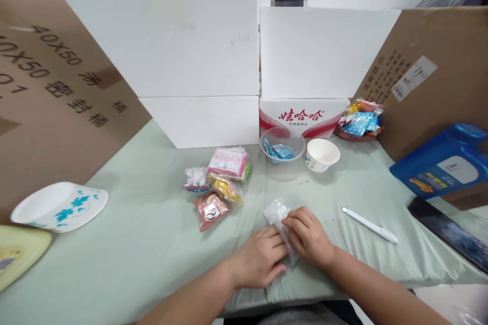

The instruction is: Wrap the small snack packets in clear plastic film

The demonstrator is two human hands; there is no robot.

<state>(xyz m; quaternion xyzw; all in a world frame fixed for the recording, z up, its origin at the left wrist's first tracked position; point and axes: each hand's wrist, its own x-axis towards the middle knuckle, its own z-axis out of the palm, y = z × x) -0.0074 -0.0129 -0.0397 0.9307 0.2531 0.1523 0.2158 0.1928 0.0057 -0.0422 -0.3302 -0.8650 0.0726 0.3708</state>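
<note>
A small clear plastic bag (277, 209) lies on the cloth near the front edge, its contents too hazy to make out. My right hand (309, 236) pinches the bag's right side with curled fingers. Flat against its left side rests my left hand (261, 256), fingers stretched out and thumb apart. Up and to the left sits a cluster of packets: a reddish-brown sachet (212, 210), a yellow wrapped item (227, 189), a pink-and-white packet (229, 162) and a clear bag with dark blue at its base (197, 179).
Behind are a clear bowl (299, 155) with blue sachets, a white paper bowl (323, 155) and a heaped dish (360, 121). A white cutter (369, 224), a blue bottle (442, 162) and a phone (450, 231) lie right. Cardboard walls (198, 35) surround the table; a person's head shows beyond.
</note>
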